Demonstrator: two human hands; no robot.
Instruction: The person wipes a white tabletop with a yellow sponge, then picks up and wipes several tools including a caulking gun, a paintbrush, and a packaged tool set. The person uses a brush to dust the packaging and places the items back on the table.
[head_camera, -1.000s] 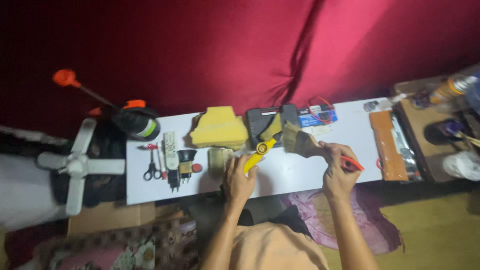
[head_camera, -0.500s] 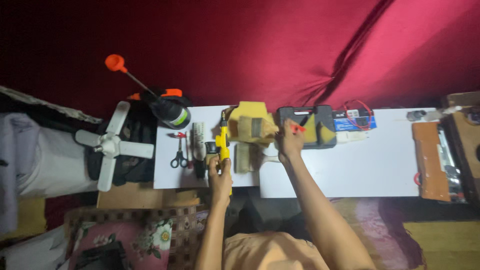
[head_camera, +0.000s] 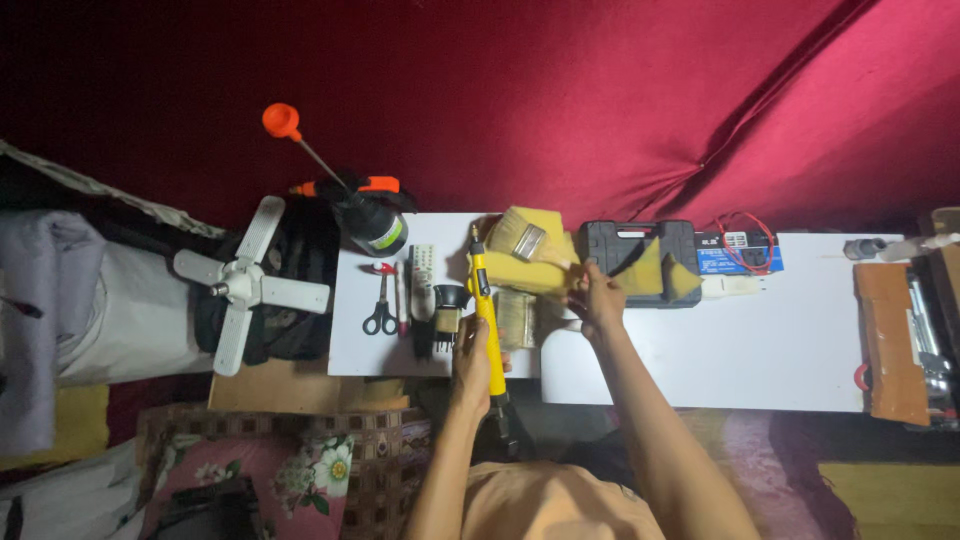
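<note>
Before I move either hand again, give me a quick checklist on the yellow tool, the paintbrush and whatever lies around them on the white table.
1. Left hand grips the long yellow tool with a metal tip: ok.
2. Right hand holds the wooden-handled paintbrush by its handle: ok.
3. Brush bristles over the yellow sponge block, touching or not: cannot tell.
4. Tool tip clear of the white remote control: ok.
5. Red-handled scissors lie flat, away from both hands: ok.
6. Black plastic case latched shut: cannot tell.
</note>
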